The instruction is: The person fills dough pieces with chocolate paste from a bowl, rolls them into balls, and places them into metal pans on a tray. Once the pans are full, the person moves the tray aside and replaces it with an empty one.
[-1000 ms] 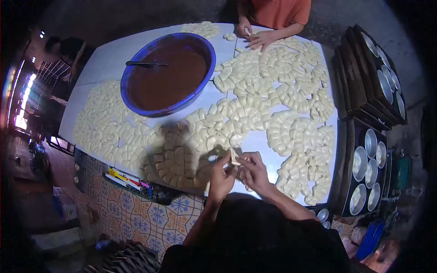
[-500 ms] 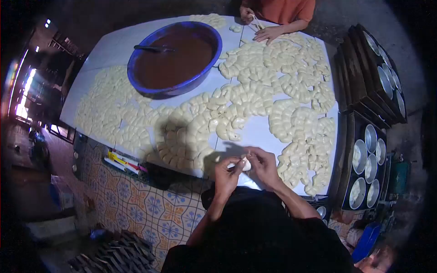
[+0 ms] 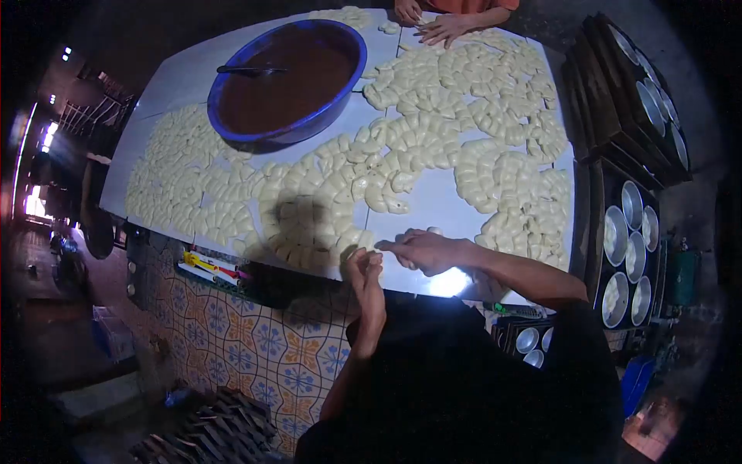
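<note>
My left hand (image 3: 366,277) is at the near edge of the table, fingers bent and drawn together beside the lowest dough pieces (image 3: 352,241); what is between its fingertips is hidden. Just right of it, my right hand (image 3: 427,252) lies over bare tabletop with the index finger pointing left towards the left fingertips. Its other fingers are curled under the palm. A small whitish lump (image 3: 435,230) shows at the far side of its knuckles. Rows of overlapping pale dough pieces (image 3: 421,139) curve across the white table (image 3: 433,193).
A blue basin (image 3: 352,87) of brown filling, with a dark-handled spoon (image 3: 246,70), stands on the table's far left. Across the table, another person's hands (image 3: 442,29) work at dough. Trays with round metal tins (image 3: 635,255) are at the right. Tools (image 3: 210,267) hang below the table's front edge.
My hands were together around a white dough lump; now they are lower-left and right, slightly apart. The left has moved left, the right is turned with its index finger extended. The view has shifted slightly.
</note>
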Demonstrator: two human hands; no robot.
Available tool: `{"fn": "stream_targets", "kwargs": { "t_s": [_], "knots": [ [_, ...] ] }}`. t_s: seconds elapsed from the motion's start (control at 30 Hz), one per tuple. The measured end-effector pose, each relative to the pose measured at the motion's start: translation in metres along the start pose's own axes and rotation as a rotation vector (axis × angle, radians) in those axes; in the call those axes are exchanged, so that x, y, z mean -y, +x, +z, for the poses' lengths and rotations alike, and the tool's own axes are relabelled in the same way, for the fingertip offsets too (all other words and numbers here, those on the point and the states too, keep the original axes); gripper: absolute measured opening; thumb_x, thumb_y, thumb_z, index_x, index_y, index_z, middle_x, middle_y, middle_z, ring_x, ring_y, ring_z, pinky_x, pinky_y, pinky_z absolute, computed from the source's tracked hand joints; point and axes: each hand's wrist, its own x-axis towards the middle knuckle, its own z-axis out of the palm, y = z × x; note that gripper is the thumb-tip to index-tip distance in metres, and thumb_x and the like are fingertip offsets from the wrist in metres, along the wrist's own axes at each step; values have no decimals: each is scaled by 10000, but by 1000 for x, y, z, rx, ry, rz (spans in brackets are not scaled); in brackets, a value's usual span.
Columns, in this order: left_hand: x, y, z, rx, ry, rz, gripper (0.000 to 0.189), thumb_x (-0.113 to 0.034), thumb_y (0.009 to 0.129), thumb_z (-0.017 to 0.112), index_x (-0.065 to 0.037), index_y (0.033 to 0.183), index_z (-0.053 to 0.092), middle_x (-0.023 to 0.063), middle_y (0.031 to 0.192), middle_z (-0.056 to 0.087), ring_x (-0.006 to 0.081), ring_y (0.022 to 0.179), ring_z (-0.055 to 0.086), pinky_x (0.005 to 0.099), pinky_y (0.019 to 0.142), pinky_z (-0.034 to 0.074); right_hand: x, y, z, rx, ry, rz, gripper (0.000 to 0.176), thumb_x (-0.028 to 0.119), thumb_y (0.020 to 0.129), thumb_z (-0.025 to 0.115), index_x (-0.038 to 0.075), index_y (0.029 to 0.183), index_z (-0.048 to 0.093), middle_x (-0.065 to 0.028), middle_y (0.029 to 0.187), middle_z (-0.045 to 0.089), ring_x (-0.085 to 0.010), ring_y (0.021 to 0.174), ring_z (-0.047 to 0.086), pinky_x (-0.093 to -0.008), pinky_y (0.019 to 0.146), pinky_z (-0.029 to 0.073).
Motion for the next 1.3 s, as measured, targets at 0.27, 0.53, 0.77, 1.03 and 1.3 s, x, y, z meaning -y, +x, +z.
{"fn": "stream_targets", "kwargs": {
  "t_s": [0.27, 0.53, 0.77, 1.03, 1.3],
  "knots": [
    [43, 6, 26, 170, -10, -162, 528, -299, 949, 467, -31, 1365, 282, 124, 1198, 455, 208, 1083, 465, 329, 963, 370, -6, -58, 6, -179, -350, 61, 814, 379, 706, 727, 328, 1412, 325, -135, 1479, 238, -387, 1339, 247, -540, 1007, 325],
    [28, 22, 46, 412, 294, -53, 320, -3, 859, 467, 17, 1175, 515, 169, 1319, 360, 252, 1206, 417, 371, 972, 394, -36, -39, 85, -839, 44, 91, 418, 261, 804, 674, 157, 1194, 567, -116, 1204, 528, -328, 1089, 503, -398, 870, 473],
    [-21, -56, 144, 802, -40, 80, 481, -352, 961, 403, -25, 1309, 350, 225, 1289, 451, 321, 1179, 472, 458, 1003, 371, 31, -226, 70, -1493, 1327, 318, 431, 242, 879, 629, 87, 1269, 534, -46, 1104, 594, -89, 983, 530, -246, 839, 450],
    [33, -123, 240, 1034, 206, 215, 350, -234, 942, 420, 81, 968, 569, 188, 898, 638, 235, 853, 630, 319, 768, 518, -86, -480, -38, -1744, 265, 785, 465, 307, 792, 664, 73, 1188, 598, -119, 1086, 644, -225, 957, 615, -344, 855, 471],
    [62, -139, 254, 797, 320, 130, 352, -233, 930, 438, 90, 949, 577, 177, 880, 634, 231, 834, 627, 311, 777, 509, -271, -554, -61, -1166, 301, 1187, 950, 740, 746, 500, 78, 1410, 345, -276, 1299, 478, -439, 1186, 474, -440, 1029, 359]
  ]
}}
